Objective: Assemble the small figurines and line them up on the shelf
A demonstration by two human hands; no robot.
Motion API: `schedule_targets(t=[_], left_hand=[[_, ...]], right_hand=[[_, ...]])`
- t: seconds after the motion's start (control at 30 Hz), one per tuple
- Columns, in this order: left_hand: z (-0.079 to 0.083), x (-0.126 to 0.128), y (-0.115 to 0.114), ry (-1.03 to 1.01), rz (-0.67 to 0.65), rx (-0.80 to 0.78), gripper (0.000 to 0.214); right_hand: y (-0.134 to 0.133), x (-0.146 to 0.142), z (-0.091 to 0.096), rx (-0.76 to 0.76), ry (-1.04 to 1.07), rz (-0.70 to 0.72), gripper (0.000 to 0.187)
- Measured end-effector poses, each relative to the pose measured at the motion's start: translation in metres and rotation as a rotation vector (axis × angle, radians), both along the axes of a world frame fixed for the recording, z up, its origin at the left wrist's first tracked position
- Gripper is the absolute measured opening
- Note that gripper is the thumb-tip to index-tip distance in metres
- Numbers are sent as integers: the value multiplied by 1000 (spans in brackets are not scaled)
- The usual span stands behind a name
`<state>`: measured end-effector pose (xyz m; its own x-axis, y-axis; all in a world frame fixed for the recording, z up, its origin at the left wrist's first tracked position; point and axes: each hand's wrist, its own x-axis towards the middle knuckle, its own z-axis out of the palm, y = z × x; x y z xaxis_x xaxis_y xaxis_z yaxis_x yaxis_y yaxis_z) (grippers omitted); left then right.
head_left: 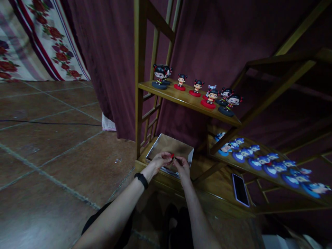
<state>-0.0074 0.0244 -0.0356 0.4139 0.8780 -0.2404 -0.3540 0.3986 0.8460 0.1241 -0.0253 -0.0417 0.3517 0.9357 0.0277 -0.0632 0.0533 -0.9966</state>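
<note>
My left hand [162, 160], with a black band on its wrist, is closed in a pinch around a small red piece [172, 155]. Close beside it, the fingers of my right hand [183, 166] are pinched on a small dark piece [174, 159]. Whether the two pieces are joined, I cannot tell. Both hands are over the front of an open shallow box [178, 145] with a brown inside and pale rim. The box rests on the lowest board of a wooden shelf, and my hands hide part of its front.
Above, a wooden shelf board [178, 98] bears several figurines [197, 86] on red or black round bases. Several blue-based figurines [259, 160] stand on a board at right. A phone [240, 190] lies on the lower board [212, 180]. A dark cable [52, 122] crosses the floor.
</note>
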Motion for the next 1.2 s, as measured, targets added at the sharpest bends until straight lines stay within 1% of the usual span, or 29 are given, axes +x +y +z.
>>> schedule_targets(t=[0.07,0.13,0.2,0.23,0.3,0.37,0.4,0.47,0.53,0.63,0.73,0.9,1.07,1.2], left_hand=[[2,-1,0,15,43,14,38],[3,-1,-1,79,101,94,38],[5,0,-2,218,148,243,40],[5,0,-3,307,155,344,43],[7,1,-6,486,129,576,48],[9,1,-11,619,70,791,53],[10,0,-14,667,40,876,55],[14,-1,-20,744,-16,991,59],[18,-3,-26,822,-71,1051,62],[24,-6,-33,952,-140,1095,64],[30,-7,-35,1055,-190,1131,61],[36,-6,-37,1124,-205,1220,47],[39,-5,-40,1247,-253,1315,42],[38,-8,-44,1278,-262,1367,40]], right_hand=[[1,2,-2,24,-69,-32,29],[1,5,-2,26,-61,-52,27],[-1,7,-1,10,19,-46,25],[-2,8,0,-4,64,-33,24],[-5,8,2,-42,139,-2,22],[-6,8,4,-92,184,18,22],[-7,8,5,-118,198,30,22],[-7,7,6,-165,214,52,24],[-7,7,7,-203,222,70,25],[-7,8,6,-230,259,65,23],[-7,10,4,-243,313,60,22],[-7,13,0,-268,347,88,23],[-10,13,0,-286,341,79,23],[-16,12,2,-296,348,73,22]])
